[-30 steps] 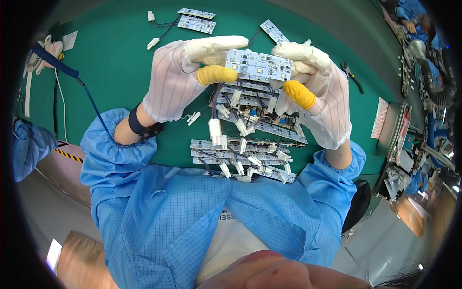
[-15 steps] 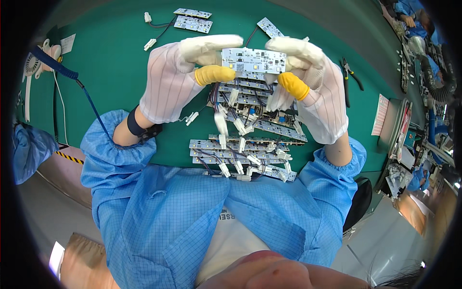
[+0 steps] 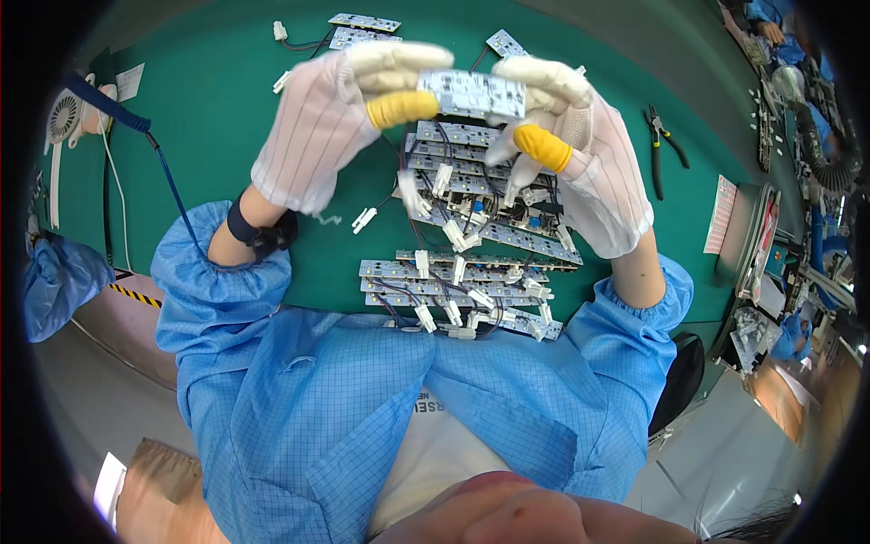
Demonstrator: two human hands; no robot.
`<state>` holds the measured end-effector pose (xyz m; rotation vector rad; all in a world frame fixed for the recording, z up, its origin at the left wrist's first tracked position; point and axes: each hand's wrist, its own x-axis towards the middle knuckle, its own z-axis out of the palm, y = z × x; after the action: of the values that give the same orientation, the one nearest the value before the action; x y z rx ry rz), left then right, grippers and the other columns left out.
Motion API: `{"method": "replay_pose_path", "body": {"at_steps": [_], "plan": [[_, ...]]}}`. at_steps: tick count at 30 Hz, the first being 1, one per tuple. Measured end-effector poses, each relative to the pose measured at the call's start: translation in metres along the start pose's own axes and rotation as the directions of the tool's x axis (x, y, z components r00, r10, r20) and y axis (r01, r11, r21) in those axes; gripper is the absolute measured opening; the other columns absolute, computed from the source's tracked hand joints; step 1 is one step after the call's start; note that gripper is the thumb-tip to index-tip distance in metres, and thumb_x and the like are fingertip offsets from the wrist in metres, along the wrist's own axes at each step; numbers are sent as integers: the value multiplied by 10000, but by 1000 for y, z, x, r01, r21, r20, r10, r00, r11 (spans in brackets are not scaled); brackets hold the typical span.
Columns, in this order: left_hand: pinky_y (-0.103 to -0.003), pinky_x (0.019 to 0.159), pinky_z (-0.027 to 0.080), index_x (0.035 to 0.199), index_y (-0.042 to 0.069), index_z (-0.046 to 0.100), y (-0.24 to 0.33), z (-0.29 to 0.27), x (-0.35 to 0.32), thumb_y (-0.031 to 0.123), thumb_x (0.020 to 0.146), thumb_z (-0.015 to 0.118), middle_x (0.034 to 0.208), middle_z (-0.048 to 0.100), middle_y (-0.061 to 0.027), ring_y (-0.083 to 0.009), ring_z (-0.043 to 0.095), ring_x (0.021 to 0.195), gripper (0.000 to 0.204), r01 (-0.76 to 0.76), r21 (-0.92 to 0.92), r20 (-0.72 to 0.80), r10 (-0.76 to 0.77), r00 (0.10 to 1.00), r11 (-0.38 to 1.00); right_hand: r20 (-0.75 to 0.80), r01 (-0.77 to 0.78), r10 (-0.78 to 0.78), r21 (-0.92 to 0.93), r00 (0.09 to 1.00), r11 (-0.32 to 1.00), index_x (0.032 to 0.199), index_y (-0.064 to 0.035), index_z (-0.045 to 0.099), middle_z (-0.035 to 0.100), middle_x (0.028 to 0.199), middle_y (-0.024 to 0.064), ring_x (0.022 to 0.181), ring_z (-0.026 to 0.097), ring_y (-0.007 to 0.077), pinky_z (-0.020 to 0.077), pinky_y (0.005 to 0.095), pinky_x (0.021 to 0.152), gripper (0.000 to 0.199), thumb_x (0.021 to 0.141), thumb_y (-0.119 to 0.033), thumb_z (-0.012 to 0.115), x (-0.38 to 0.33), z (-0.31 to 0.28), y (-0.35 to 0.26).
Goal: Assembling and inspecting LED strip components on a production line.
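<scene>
Above the stacked boards I hold up a white LED circuit board, blurred by motion. My left hand, in a striped white glove with a yellow thumb cover, pinches its left end. At the board's right end is my right hand, gloved alike, its fingers curled around and behind that end and its yellow thumb just below the corner. Beneath lies a pile of similar LED boards with dark wires and white plugs. Nearer my body sits a second stack of boards, also wired.
More LED boards lie at the far left, and a single board at the far middle. Pliers rest on the green mat at right, near a metal tray. A blue coiled cord runs to my left wrist.
Both hands have moved away from my body with the circuit board, the left also slightly leftward. My right thumb has separated from the board's lower edge. More of the pile beneath shows.
</scene>
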<state>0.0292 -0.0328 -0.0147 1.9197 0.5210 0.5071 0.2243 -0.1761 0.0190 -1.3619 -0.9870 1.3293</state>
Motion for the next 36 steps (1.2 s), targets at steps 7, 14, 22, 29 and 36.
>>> {"method": "replay_pose_path", "body": {"at_steps": [7,14,22,29,36], "plan": [[-432,1039,363,985,54,690,-53,-50,40,148,847,624,1061,666,-133,-305,564,1150,180,-108,643,-274,359,892,758,-224,277,-336,-256,915,926,1313,-1,457,607,1109,122,953,633,185,508,297,788,539,854,-205,651,20,-14,-5],[-423,998,405,1096,57,643,-37,-40,38,126,872,595,1073,658,-139,-338,567,1117,239,-51,462,-398,258,880,885,11,-21,-486,-998,874,-62,1251,-66,487,640,1060,176,824,664,325,530,385,719,541,762,-162,699,82,-24,23],[-252,721,512,1294,41,519,2,-8,7,287,853,687,943,703,-70,-126,646,817,531,-324,-20,-220,312,924,946,284,571,-704,-795,651,207,1191,-46,547,649,1041,134,785,669,245,523,336,685,552,670,-42,730,42,11,-25],[-219,709,515,1242,32,568,13,4,-10,141,915,592,959,695,-112,-117,663,838,345,-107,-150,-106,92,990,983,227,545,-764,-818,603,187,1279,-96,543,620,1125,74,1046,580,277,446,379,895,743,575,-92,782,32,25,-32],[-242,807,463,1215,22,576,9,6,-11,356,958,479,851,725,-100,-94,643,899,433,-114,-268,-119,84,989,957,80,612,-738,-622,671,489,1391,30,313,653,1105,139,1211,511,304,289,420,1077,838,724,-146,788,20,21,-23]]}}
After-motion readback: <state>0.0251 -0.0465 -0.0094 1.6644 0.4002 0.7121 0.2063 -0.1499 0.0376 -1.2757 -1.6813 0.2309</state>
